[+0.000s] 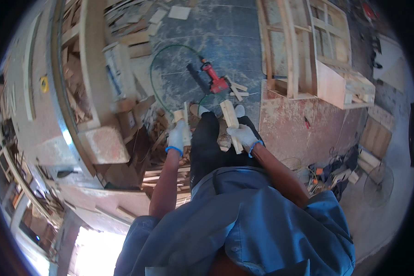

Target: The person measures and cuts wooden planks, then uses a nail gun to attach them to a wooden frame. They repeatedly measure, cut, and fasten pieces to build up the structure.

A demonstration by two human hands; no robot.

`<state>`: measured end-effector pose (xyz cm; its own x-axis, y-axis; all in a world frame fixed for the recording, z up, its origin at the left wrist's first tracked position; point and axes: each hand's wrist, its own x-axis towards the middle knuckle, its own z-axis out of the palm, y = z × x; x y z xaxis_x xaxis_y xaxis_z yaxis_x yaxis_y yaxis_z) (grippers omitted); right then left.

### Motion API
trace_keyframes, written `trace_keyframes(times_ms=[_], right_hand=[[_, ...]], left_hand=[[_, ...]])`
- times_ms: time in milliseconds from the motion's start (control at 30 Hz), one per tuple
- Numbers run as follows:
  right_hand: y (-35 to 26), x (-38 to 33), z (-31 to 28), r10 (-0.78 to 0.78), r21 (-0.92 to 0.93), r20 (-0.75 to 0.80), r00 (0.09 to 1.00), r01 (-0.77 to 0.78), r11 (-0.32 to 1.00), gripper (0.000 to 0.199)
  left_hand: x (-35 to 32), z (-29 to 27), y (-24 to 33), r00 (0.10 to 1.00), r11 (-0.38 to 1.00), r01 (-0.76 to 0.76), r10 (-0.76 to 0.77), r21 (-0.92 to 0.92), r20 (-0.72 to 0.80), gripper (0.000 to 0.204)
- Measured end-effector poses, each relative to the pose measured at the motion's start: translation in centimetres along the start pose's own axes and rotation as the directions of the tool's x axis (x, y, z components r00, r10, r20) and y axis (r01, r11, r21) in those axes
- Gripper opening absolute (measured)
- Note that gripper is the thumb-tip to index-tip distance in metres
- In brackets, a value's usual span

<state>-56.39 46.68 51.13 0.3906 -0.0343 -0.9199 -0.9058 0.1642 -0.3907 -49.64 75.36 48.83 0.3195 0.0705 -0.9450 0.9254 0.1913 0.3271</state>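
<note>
My left hand (175, 135), in a white glove with a blue cuff, is closed around a short piece of wood (178, 115). My right hand (244, 135), gloved the same way, grips a longer wood block (228, 113) that slants across in front of my legs. The two pieces are held apart. Beyond my feet a red and black nail gun (219, 84) lies on the dark surface, and a green hose (152, 69) loops away from it. Several small wood strips (237, 88) lie beside the gun.
A workbench (41, 133) with a yellow tape measure (44, 84) runs along the left. Wood scraps (158, 133) pile up beside my left hand. Wooden frames (287, 50) stand at the far right. Red-handled pliers (307, 122) lie on a reddish board (280, 119). A fan (378, 186) stands at right.
</note>
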Motion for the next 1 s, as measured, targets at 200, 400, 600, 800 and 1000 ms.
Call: trace_keyframes(times_ms=[200, 400, 600, 800, 1000], right_hand=[[2.2, 0.8, -3.2, 0.003, 0.104, -0.07, 0.998, 0.004, 0.995, 0.044], [3.8, 2.0, -9.4, -0.012, 0.188, -0.102, 0.995, 0.031, 0.982, 0.045], [1.4, 2.8, -17.9, 0.003, 0.349, -0.06, 0.998, 0.018, 0.937, 0.035], [-0.9, 2.6, -29.5, -0.076, 0.603, -0.111, 0.991, 0.128, 0.787, 0.034], [1.8, 2.8, -38.3, 0.008, 0.72, -0.231, 0.973, 0.165, 0.674, 0.025]], left_hand=[[3.2, -1.6, -2.0, 0.997, 0.997, -0.065, 0.067, 0.048, -0.027, 0.041], [2.1, 5.9, 0.2, 0.989, 0.883, -0.066, 0.118, 0.464, -0.083, 0.043], [1.4, 21.6, -0.3, 0.955, 0.762, -0.278, 0.282, 0.585, 0.087, 0.026], [-0.5, 42.6, -1.6, 0.939, 0.735, -0.272, 0.062, 0.621, 0.338, 0.032], [1.3, 57.9, 0.2, 0.852, 0.281, -0.521, 0.121, 0.806, 0.509, 0.04]])
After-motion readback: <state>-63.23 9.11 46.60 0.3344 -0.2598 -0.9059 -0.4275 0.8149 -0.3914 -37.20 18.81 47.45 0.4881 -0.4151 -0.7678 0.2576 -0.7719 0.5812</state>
